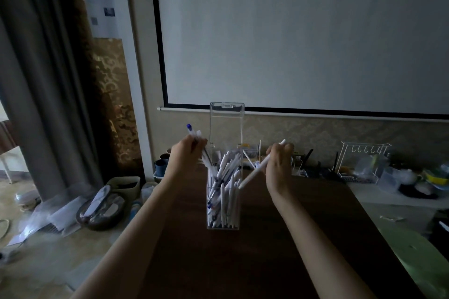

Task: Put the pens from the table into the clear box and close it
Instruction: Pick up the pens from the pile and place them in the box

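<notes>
Many pens [224, 192] fill clear box [223, 201] — lid up | both hands' fingers [279, 153] grasping pens

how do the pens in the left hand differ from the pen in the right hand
The left hand grips a few pens, one blue-capped, their lower ends at the clear box mouth. The right hand grips a single white pen, slanted, its lower tip outside by the box's right wall. All are held above the table.
</notes>
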Demonstrator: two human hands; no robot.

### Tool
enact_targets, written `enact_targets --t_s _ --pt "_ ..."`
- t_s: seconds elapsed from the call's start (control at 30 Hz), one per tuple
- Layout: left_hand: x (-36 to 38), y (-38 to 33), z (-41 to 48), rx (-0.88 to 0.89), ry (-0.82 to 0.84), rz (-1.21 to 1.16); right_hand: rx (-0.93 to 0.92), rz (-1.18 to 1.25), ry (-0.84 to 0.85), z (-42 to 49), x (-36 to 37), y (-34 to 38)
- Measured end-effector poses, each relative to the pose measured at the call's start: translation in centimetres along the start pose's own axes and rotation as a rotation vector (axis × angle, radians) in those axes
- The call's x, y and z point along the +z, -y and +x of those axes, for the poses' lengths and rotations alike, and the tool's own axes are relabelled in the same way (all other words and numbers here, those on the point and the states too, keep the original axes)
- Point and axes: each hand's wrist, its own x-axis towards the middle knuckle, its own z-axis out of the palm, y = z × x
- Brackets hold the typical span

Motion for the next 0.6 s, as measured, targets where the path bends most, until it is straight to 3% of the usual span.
enact_targets --t_s 0.13,0.43,0.6 --pt "1.8 0.4 -0.1 -0.001 0.137 0.158 -0.122 -0.188 0.098 1.1 1.5 -0.7" --pt "3.4 1.3 -0.2 -0.057 0.161 0.232 -0.232 -0.371 0.299 0.5 2.2 -5.0" --pt "3.8 2.1 -0.4 -0.067 0.257 0.3 -0.362 -0.714 0.382 0.4 1.9 -5.1"
